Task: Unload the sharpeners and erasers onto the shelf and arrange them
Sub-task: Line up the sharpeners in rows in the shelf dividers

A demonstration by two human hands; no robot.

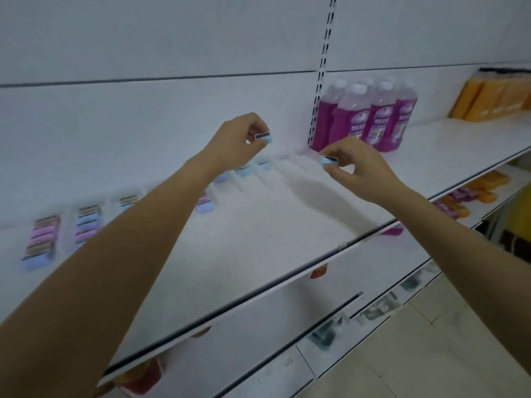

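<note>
the left hand (238,139) is pinching a small blue block (263,137) in curled fingertips above the shelf (258,239), and the right hand (362,165), at its four o'clock, is pinching a second blue block (329,160) the same way. rows of pastel blocks (87,222) are lying at the left hand's eight o'clock, purple bottles (373,119) standing at the right hand's twelve.

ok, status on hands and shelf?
Left hand pinches small blue block above white shelf. Right hand pinches second blue block, low near shelf back. Purple plastic bottles close behind it.
</note>
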